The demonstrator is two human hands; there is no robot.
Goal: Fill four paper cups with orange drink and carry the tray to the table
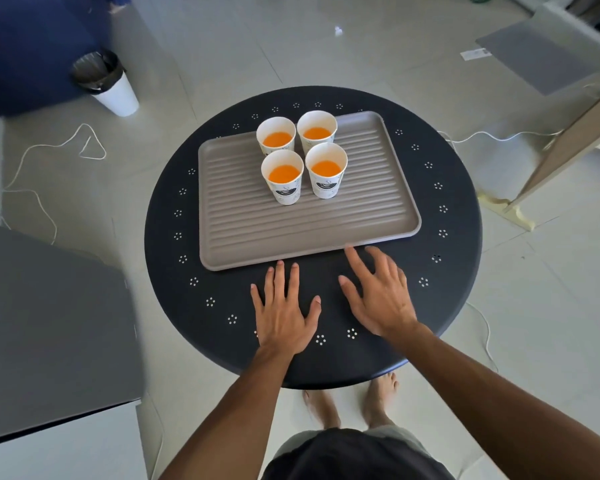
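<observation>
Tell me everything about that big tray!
The tray is a grey-brown rectangle with rounded corners, a raised rim and ridges across it. It looks like plastic. It lies flat on the round dark table. Four paper cups of orange drink stand together at its far end. Both hands lie near its front edge, open.

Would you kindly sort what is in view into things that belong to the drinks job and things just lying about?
Job: four cups of orange drink, tray, round table, left hand, right hand.

Lying about: bin, white cord, grey mat, grey counter.
</observation>
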